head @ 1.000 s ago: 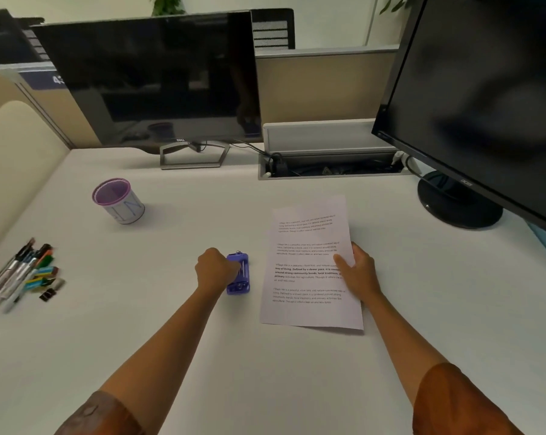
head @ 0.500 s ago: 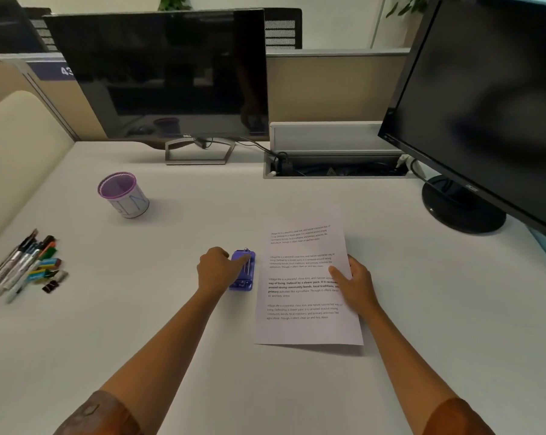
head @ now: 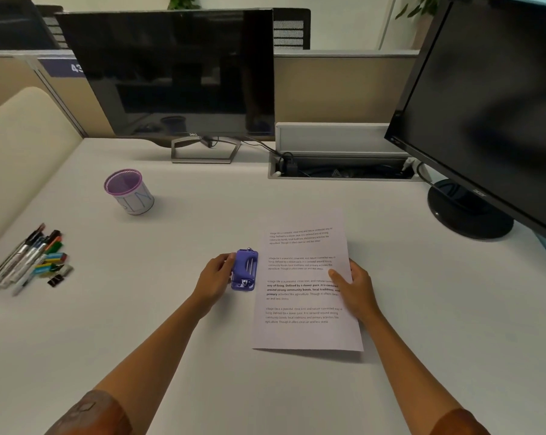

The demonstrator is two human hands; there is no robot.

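— Two things in play, right? Where's the punch?

— Purple hole punch [head: 245, 270], on the white desk [head: 202, 372], near the middle, flat on its base. Left hand [head: 216, 276] grips it from its left side, fingers curled round that end.

— And the paper?

— Printed sheet of paper [head: 303, 335] lies just right of the punch, long side running away from the person. Punch sits right at the sheet's left edge, about halfway up. Can't tell if the edge is inside the slot.

— Right hand?

— Right hand [head: 355, 288] holds the sheet's right edge, thumb on top over the text, fingers curled at the edge. Near corner of the sheet throws a thin shadow, so it looks slightly lifted.

— Okay, outward. Left side?

— Purple mesh pen cup [head: 128, 193], upright, well apart from the punch, up and to the left. Further left, near the desk edge, a bunch of pens and markers [head: 23, 259] lying loose, with some small clips [head: 55, 271] just beside them.

— Back of the desk?

— Dark monitor [head: 177, 73] on a grey stand, screen off. Right of it an open cable tray [head: 341, 166] set into the desk, cords inside. Far right, second black monitor [head: 491, 105] on a round base, also dark. Beige partition [head: 337, 89] behind all of it.

— Sleeves?

— Brown, short, both arms bare below.
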